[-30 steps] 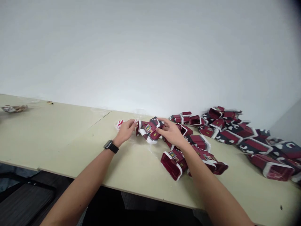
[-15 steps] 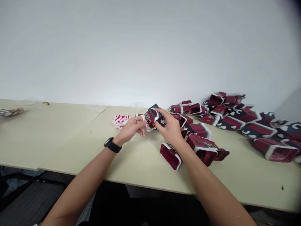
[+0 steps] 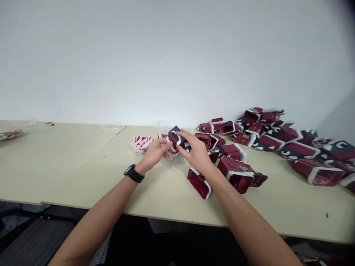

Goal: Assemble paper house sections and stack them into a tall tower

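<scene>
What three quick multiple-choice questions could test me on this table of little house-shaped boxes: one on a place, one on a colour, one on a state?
1. Where does the big pile of house-shaped boxes lie on the table?
A. far left
B. right side, by the wall
C. on the floor

2. What colour is the watch on the left wrist?
A. black
B. white
C. yellow

3. How is the box at the middle held?
A. lying untouched
B. in the left hand alone
C. between both hands, off the table

Answers:
1 B, the heap runs along the right part of the table near the wall.
2 A, the band and face are dark black.
3 C, the left hand and right hand both grip it above the tabletop.
</scene>
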The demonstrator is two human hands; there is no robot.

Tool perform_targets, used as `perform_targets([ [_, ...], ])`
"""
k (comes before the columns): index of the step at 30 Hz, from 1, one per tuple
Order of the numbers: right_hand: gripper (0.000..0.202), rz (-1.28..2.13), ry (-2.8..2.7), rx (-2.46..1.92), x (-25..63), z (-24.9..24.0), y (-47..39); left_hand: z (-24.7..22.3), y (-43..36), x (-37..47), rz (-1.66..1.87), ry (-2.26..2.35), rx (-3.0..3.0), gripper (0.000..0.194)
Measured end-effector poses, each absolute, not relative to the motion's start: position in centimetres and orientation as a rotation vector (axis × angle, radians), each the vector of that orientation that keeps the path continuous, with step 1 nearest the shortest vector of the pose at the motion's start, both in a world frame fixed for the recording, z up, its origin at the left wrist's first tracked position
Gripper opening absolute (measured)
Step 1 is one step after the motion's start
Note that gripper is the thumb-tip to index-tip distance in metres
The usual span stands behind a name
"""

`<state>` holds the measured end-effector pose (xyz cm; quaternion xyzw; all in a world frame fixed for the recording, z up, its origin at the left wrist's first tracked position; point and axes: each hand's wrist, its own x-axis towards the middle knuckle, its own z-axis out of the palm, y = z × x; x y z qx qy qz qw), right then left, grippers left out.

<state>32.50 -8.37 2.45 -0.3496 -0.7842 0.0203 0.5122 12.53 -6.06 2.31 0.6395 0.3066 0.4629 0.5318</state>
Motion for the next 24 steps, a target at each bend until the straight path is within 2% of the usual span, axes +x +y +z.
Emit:
perform_targets([
  [24, 0.053, 0.062, -1.989, -0.865, 32.77, 2.86, -8.85, 2.12, -5.79, 12.28, 1.073, 0.788, 1.532, 0.065],
])
